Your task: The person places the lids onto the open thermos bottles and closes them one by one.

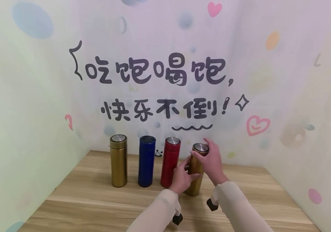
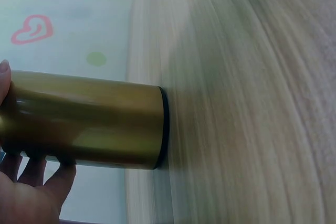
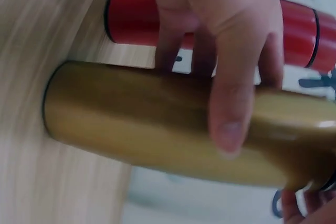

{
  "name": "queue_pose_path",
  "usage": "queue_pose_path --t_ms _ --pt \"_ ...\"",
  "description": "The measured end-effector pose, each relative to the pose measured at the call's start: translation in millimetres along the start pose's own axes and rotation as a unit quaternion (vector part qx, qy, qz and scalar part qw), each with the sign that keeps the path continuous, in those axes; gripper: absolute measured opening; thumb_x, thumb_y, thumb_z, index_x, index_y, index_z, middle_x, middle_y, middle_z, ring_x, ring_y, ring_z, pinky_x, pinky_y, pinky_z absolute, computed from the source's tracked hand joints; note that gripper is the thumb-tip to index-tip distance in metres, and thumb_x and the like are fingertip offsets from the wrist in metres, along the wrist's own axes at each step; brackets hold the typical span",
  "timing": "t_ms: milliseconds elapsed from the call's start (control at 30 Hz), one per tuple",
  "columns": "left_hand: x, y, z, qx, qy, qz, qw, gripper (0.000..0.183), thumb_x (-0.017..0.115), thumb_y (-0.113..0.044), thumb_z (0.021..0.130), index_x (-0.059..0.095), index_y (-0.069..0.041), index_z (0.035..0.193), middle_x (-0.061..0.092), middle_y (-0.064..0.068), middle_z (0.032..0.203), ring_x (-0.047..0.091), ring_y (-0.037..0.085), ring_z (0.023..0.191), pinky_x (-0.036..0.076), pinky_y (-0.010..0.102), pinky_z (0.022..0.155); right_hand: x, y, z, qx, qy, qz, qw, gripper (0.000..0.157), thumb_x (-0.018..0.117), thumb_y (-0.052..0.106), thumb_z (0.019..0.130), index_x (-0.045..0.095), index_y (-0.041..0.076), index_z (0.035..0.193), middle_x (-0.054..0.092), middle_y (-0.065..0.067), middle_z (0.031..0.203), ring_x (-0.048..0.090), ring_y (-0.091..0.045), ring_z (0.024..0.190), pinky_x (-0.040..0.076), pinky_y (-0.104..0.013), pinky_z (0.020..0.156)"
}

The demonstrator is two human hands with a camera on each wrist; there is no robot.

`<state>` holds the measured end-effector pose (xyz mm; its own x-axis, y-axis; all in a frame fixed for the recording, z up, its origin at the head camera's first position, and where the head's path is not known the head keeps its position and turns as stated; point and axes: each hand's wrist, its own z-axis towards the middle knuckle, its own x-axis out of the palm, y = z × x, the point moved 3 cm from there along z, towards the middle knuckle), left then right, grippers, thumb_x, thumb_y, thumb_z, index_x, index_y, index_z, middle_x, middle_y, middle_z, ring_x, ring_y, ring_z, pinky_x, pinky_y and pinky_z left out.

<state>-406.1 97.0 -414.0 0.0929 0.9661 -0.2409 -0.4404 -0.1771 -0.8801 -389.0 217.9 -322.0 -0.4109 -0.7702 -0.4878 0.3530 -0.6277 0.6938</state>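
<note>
A gold thermos (image 1: pixel 195 183) with a silver-topped lid (image 1: pixel 201 147) stands on the wooden table, rightmost in a row. My left hand (image 1: pixel 181 178) grips its body, thumb across the front and fingers round the side and back. Around the lid, the thumb and fingers of my right hand (image 1: pixel 212 161) hold on. In the left wrist view the base of the gold thermos (image 2: pixel 89 121) meets the tabletop. The right wrist view shows my left hand (image 3: pixel 226 30) wrapped over the gold thermos (image 3: pixel 121 114), while only fingertips of the right appear near its top.
Left of the held thermos stand a red thermos (image 1: pixel 170 164), a blue thermos (image 1: pixel 146 164) and another gold thermos (image 1: pixel 119 167), all upright. The red one is close to my left hand. A printed backdrop (image 1: pixel 165 42) rises behind the wooden table (image 1: pixel 95 206).
</note>
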Motion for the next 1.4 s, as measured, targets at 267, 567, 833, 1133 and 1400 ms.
queue_pose_path --t_ms 267,567,833,1133,1400 --pt "-0.9 0.3 0.5 0.004 -0.002 -0.004 1.0000 0.077 0.082 -0.026 0.080 0.045 -0.024 0.147 0.056 0.004 0.137 0.057 0.029 0.120 0.052 0.046 0.091 -3.8 -1 1 0.008 0.086 0.096 0.992 0.069 0.069 0.023 0.091 0.034 0.009 0.149 0.034 -0.019 0.151 0.036 -0.036 0.134 0.030 -0.053 0.110" --pt "0.2 1.5 0.3 0.004 0.002 -0.010 0.9999 0.078 0.081 -0.028 0.080 0.043 -0.021 0.148 0.054 0.006 0.140 0.055 0.029 0.122 0.050 0.047 0.094 -13.2 -9 1 0.007 0.116 0.170 0.979 0.062 0.069 0.014 0.090 0.041 0.007 0.145 0.046 -0.016 0.144 0.049 -0.031 0.125 0.041 -0.028 0.100" --pt "0.0 -0.2 -0.5 0.004 0.000 -0.004 1.0000 0.078 0.081 -0.029 0.080 0.043 -0.021 0.148 0.054 0.006 0.139 0.056 0.029 0.121 0.050 0.046 0.093 -4.3 -7 -4 0.016 0.021 0.093 0.995 0.064 0.078 0.026 0.084 0.048 0.005 0.138 0.049 -0.018 0.133 0.050 -0.033 0.119 0.043 -0.048 0.101" --pt "-1.6 0.3 -0.5 0.007 -0.001 0.007 1.0000 0.080 0.082 -0.029 0.079 0.042 -0.023 0.149 0.054 0.008 0.139 0.057 0.031 0.120 0.052 0.045 0.091 8.8 1 -10 0.013 -0.079 0.008 0.997 0.062 0.081 0.029 0.081 0.053 0.002 0.129 0.048 -0.017 0.123 0.049 -0.030 0.111 0.047 -0.045 0.096" --pt "-1.0 -0.1 0.0 0.004 -0.002 0.007 1.0000 0.079 0.081 -0.030 0.080 0.043 -0.021 0.148 0.055 0.008 0.138 0.057 0.031 0.119 0.051 0.047 0.091 10.0 7 -10 0.026 -0.074 0.001 0.997 0.069 0.077 0.033 0.083 0.046 0.003 0.136 0.043 -0.020 0.129 0.046 -0.034 0.115 0.045 -0.049 0.098"
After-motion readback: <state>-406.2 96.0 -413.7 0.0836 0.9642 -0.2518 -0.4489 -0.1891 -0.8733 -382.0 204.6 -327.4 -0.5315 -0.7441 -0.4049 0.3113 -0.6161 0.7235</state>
